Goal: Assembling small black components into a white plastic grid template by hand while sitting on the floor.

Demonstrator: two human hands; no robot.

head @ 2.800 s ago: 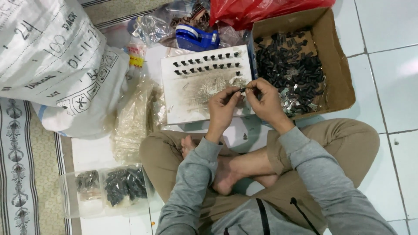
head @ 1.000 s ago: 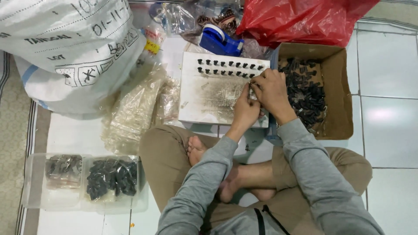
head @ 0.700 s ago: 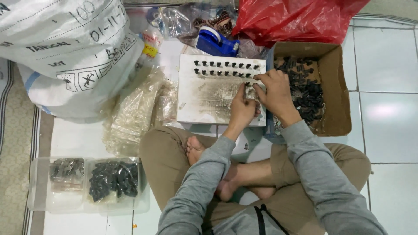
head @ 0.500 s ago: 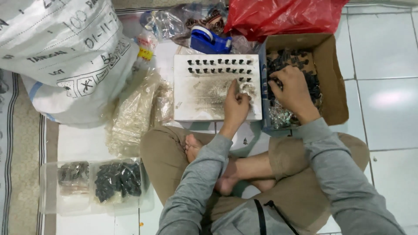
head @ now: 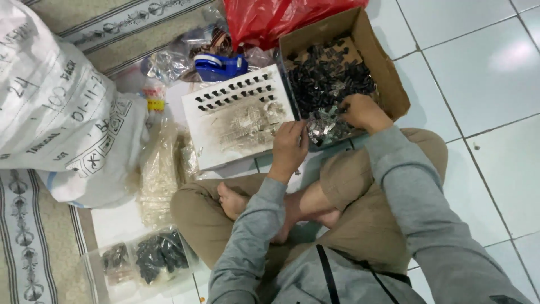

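Sitting cross-legged on the tiled floor [head: 495, 84] here, and everything is fanned out in front within arm's reach, which I'm guessing is the whole point of the layout.

My right hand [head: 364, 112] is dipping into the near corner of the cardboard box [head: 394, 84], fingers curled down among the small dark clips [head: 332, 79] piled inside. I can't tell if they're actually pinching one or just rummaging, the fingertips are buried in the pile. The box is sitting just to the right of the board, so that hand barely has to travel.

My left hand [head: 289, 147] is resting on the lower right edge of the white board [head: 225, 141], fingers bent and close together, probably steadying it so it isn't sliding on my knee. Whether there's something tiny between those fingers, I can't say.

The board is lying tilted against my legs, with two rows of dark clips [head: 236, 93] already lined up along its far edge and a scatter of small clear bits in the middle.

Off to the left a big white sack [head: 56, 112] is slumping on the mat, clear bags [head: 160, 174] are lying beside it, and a clear tub [head: 140, 262] of sorted dark pieces is parked by my left knee. A blue tape dispenser [head: 220, 66] and a red plastic bag [head: 281, 19] are sitting behind the board.
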